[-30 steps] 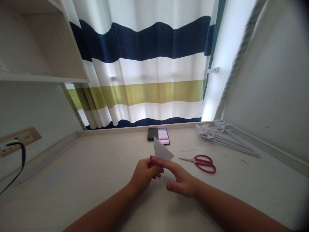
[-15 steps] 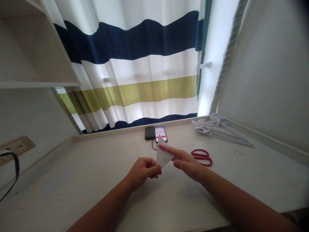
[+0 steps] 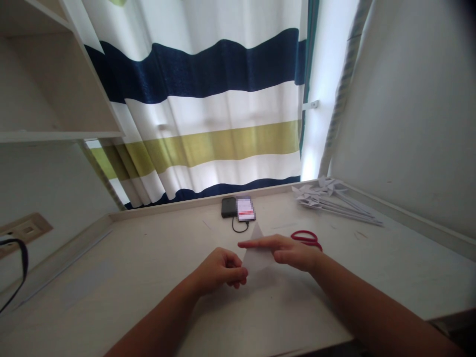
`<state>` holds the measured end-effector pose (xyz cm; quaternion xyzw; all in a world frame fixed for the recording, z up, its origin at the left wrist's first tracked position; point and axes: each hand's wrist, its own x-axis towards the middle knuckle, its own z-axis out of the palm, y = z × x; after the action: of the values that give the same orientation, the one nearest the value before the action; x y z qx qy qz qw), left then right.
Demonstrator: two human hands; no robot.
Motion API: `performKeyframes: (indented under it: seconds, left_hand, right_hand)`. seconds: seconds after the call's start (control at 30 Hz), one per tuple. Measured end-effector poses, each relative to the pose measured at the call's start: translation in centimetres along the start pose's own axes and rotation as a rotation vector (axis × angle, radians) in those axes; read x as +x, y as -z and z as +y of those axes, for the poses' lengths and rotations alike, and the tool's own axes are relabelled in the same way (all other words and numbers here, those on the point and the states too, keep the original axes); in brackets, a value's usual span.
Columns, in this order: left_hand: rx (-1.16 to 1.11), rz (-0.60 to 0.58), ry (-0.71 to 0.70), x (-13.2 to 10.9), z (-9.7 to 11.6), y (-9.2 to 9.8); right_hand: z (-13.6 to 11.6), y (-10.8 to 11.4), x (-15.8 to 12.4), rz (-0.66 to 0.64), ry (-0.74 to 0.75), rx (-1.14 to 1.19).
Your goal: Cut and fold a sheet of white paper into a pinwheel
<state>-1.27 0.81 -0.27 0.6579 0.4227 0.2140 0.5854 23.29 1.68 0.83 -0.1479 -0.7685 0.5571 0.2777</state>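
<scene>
A white piece of paper (image 3: pixel 258 260), triangular with its tip pointing away from me, is held up over the desk. My left hand (image 3: pixel 225 269) pinches its lower left corner between thumb and curled fingers. Across the paper's upper part lies my right hand (image 3: pixel 288 250), its index finger stretched out to the left and the thumb apart. Part of the sheet is hidden under those fingers. Just beyond my right hand are scissors with red handles (image 3: pixel 305 237), their blades mostly out of sight.
A phone (image 3: pixel 245 209) lies beside a dark box-shaped device (image 3: pixel 228 208) with a short cable (image 3: pixel 238 230). Several white paper pinwheels on sticks (image 3: pixel 316 196) are piled at the back right. The desk (image 3: pixel 148 277) meets a wall on the right; a shelf (image 3: pixel 59 134) overhangs the left.
The paper has come lower and tilted flatter, its tip shifting right. My right hand has dropped slightly, its index finger now lying across the sheet. My left hand keeps its pinch.
</scene>
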Motion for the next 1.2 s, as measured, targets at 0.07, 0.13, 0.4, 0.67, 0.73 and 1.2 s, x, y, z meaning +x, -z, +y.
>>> performKeyframes:
  seconds: [0.07,0.13,0.4,0.67,0.73,1.2]
  left_hand:
    - [0.003,-0.002,0.019,-0.1,0.1,0.0]
    - [0.012,0.004,0.019,-0.1,0.1,0.1]
    - [0.032,0.168,-0.102,0.5,-0.4,0.1]
    - [0.074,0.278,-0.213,0.6,-0.5,-0.5]
    - [0.108,0.252,-0.193,0.5,-0.5,-0.6]
    - [0.303,0.173,-0.109,0.1,0.3,-0.4]
  right_hand:
    - [0.1,0.1,0.1,0.084,-0.018,-0.054]
    - [0.4,0.9,0.0,0.237,-0.03,-0.045]
    - [2.1,4.4,-0.6,0.539,-0.139,0.06]
    - [3.8,-1.5,2.4,0.428,-0.164,0.04]
    - [3.7,-1.4,2.4,0.486,-0.147,0.029]
    - [3.2,1.0,1.2,0.448,-0.103,0.08]
